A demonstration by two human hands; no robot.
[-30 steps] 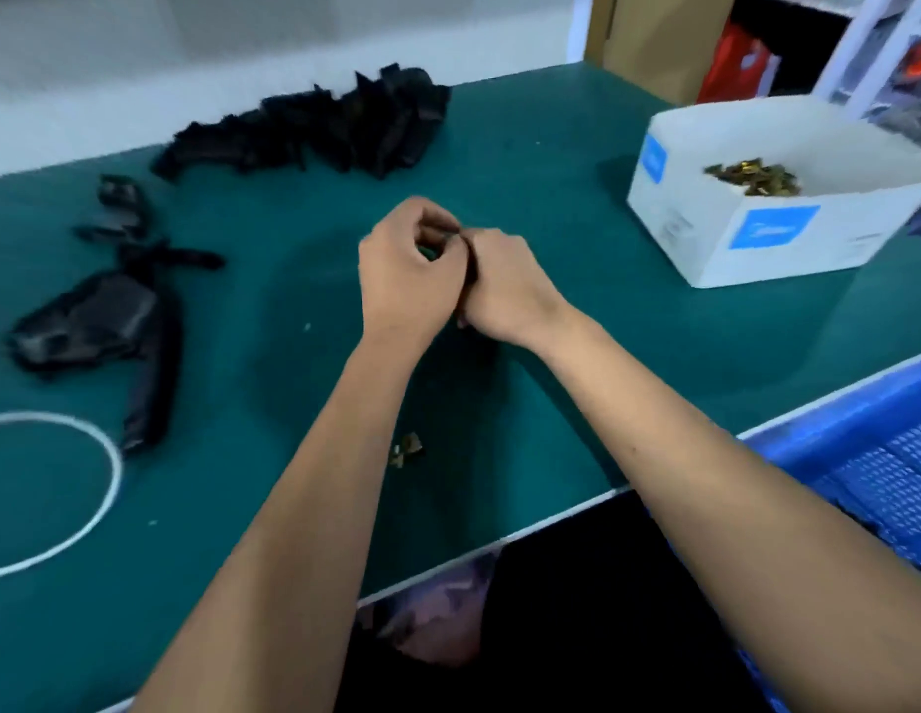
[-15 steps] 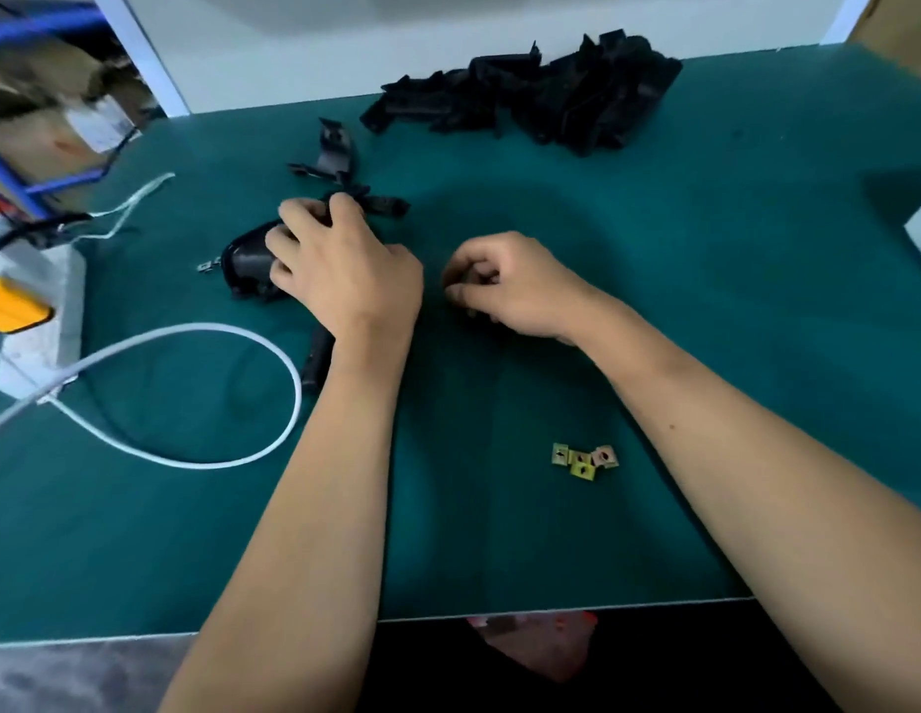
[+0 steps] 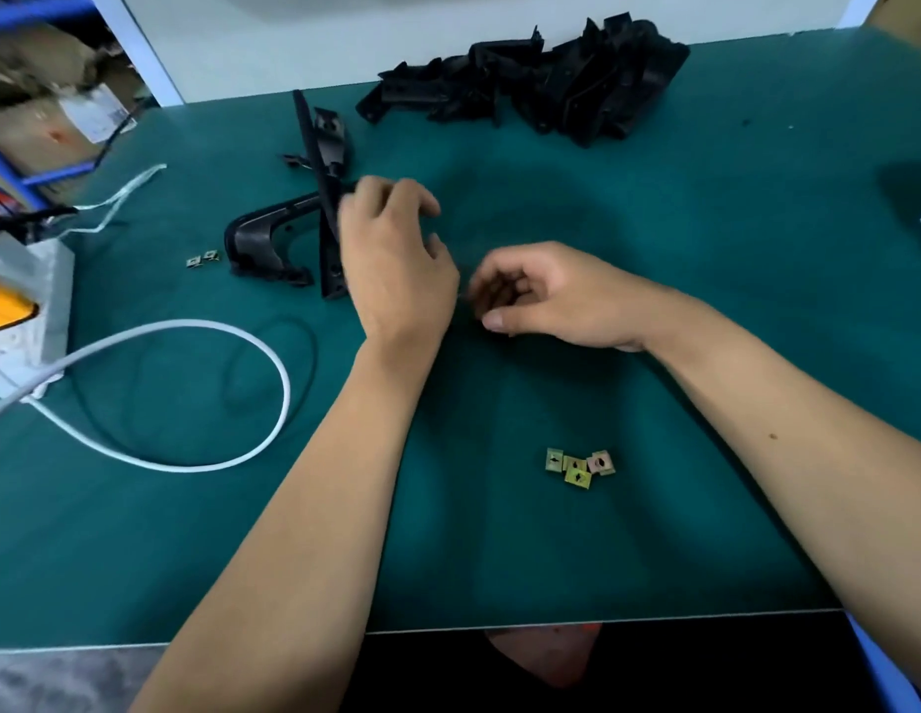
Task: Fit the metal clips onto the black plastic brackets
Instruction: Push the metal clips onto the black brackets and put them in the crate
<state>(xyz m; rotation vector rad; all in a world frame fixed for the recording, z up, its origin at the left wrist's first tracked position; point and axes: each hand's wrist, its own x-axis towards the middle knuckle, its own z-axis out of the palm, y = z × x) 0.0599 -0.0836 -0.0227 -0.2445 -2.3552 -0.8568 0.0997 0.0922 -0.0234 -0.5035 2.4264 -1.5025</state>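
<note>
My left hand (image 3: 396, 249) hovers at the left of centre. Its bent fingertips are at a long black bracket (image 3: 325, 213) and its thumb is spread away from it. That bracket lies across a curved black bracket (image 3: 260, 239). My right hand (image 3: 556, 295) rests beside the left with fingers loosely curled, and I see nothing in it. Several brass-coloured metal clips (image 3: 579, 465) lie in a small cluster between my forearms. Two more clips (image 3: 203, 259) lie left of the curved bracket. A pile of black brackets (image 3: 541, 90) sits at the table's far edge.
The green table (image 3: 705, 352) ends in a front edge just below my elbows. A white cable (image 3: 273, 362) loops at the left and runs to a white power strip (image 3: 31, 301). Another black bracket (image 3: 331, 133) lies behind my left hand.
The hands came apart from working together. My left hand carried a bracket over to the left group, then drew back right off the curved bracket. The view swung left.
</note>
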